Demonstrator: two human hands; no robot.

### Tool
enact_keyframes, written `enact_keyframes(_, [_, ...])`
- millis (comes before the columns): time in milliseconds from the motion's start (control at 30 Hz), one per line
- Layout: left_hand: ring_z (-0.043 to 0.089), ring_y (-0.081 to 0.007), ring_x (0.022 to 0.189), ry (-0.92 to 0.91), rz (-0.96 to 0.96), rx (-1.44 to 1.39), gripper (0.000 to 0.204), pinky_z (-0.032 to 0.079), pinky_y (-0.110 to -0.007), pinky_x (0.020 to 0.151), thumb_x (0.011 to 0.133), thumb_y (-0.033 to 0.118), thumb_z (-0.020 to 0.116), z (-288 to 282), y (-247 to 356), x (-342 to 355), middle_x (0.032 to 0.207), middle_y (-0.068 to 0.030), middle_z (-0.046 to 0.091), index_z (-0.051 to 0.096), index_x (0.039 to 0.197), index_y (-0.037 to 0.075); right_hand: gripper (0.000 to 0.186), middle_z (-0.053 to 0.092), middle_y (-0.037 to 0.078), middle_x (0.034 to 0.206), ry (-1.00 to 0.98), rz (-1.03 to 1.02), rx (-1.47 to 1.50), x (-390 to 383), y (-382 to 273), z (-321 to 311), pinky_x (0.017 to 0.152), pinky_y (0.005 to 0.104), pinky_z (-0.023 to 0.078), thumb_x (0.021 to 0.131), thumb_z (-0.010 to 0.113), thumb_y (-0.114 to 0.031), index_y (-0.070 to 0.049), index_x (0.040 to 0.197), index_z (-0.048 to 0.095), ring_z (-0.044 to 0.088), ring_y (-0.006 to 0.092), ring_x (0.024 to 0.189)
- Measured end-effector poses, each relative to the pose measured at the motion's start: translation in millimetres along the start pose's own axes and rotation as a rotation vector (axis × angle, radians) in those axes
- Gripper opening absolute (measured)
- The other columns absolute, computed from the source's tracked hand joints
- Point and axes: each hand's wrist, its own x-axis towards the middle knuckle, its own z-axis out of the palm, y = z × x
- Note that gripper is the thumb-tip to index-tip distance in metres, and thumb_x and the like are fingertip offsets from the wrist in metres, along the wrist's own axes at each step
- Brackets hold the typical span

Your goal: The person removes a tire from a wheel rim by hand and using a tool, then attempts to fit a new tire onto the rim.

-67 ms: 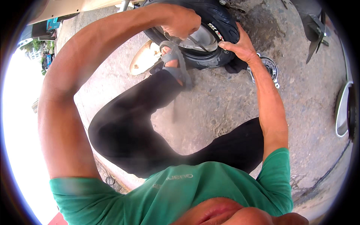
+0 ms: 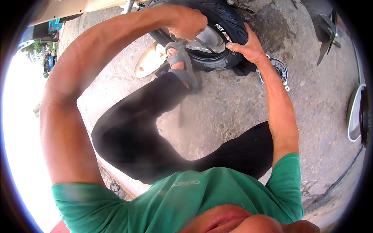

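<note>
A black tyre (image 2: pixel 229 17) lies tilted on the ground at the top middle, around a silver wheel rim (image 2: pixel 210 37). Above the rim my left hand (image 2: pixel 189 23) is closed in a fist on a thin metal tyre lever (image 2: pixel 205 46), whose far end reaches the tyre's inner edge. The fist hides the lever's grip. On the tyre's right side my right hand (image 2: pixel 250 46) clasps the sidewall, thumb on the near face and fingers out of sight behind it. My sandalled foot (image 2: pixel 178 58) is against the wheel's near left side.
Past my right wrist sits a round metal part (image 2: pixel 280 69), partly covered by the forearm. A cream panel (image 2: pixel 144 64) lies left of my foot. Dark blade-like parts (image 2: pixel 328 31) stand at the upper right, and a pale-rimmed round object (image 2: pixel 354 116) at the far right. Concrete floor (image 2: pixel 217 105) surrounds me.
</note>
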Motion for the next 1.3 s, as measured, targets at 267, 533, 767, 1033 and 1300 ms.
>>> enact_keyframes(267, [0.069, -0.0376, 0.091, -0.078, -0.057, -0.04, 0.02, 0.053, -0.046, 0.077, 0.08, 0.013, 0.067, 3, 8, -4, 0.091, -0.0203, 0.07, 0.071, 0.094, 0.001, 0.09, 0.065, 0.012, 0.115, 0.004, 0.014, 0.11, 1, 3, 2, 0.093, 0.0339, 0.051, 0.067, 0.091, -0.029, 0.001, 0.139, 0.048, 0.062, 0.0192, 0.104])
enact_keyframes(533, [0.065, -0.0486, 0.096, 0.344, -0.419, -0.685, 0.026, 0.05, -0.054, 0.088, 0.092, 0.019, 0.057, 168, 85, -50, 0.097, -0.0315, 0.066, 0.058, 0.107, -0.003, 0.092, 0.063, 0.015, 0.125, 0.023, -0.036, 0.007, 3, 4, -2, 0.097, 0.0354, 0.05, 0.066, 0.089, -0.03, 0.001, 0.142, 0.047, 0.061, 0.0222, 0.113])
enact_keyframes(767, [0.067, -0.0466, 0.093, 0.448, -0.589, -1.117, 0.028, 0.052, -0.05, 0.083, 0.092, 0.024, 0.058, 244, 152, -23, 0.091, -0.0266, 0.069, 0.056, 0.106, 0.0, 0.095, 0.06, 0.016, 0.133, -0.01, 0.009, 0.049, 4, 6, 0, 0.108, 0.0367, 0.043, 0.067, 0.089, -0.034, 0.001, 0.144, 0.044, 0.057, 0.0246, 0.123])
enact_keyframes(1033, [0.068, -0.0397, 0.083, 0.62, -0.705, -1.317, 0.027, 0.052, -0.047, 0.077, 0.09, 0.026, 0.061, 287, 198, 27, 0.083, -0.0198, 0.068, 0.058, 0.107, 0.005, 0.093, 0.064, 0.015, 0.124, 0.053, -0.047, 0.041, 6, 5, 3, 0.101, 0.0362, 0.048, 0.065, 0.091, -0.032, 0.002, 0.14, 0.047, 0.061, 0.0226, 0.114])
enact_keyframes(1300, [0.067, -0.04, 0.076, 0.929, -0.776, -1.382, 0.026, 0.052, -0.049, 0.072, 0.093, 0.027, 0.063, 317, 239, 91, 0.079, -0.0192, 0.067, 0.056, 0.105, 0.005, 0.09, 0.066, 0.014, 0.122, 0.072, -0.106, -0.084, 4, 6, 11, 0.1, 0.034, 0.049, 0.065, 0.092, -0.035, 0.003, 0.135, 0.051, 0.063, 0.0217, 0.111])
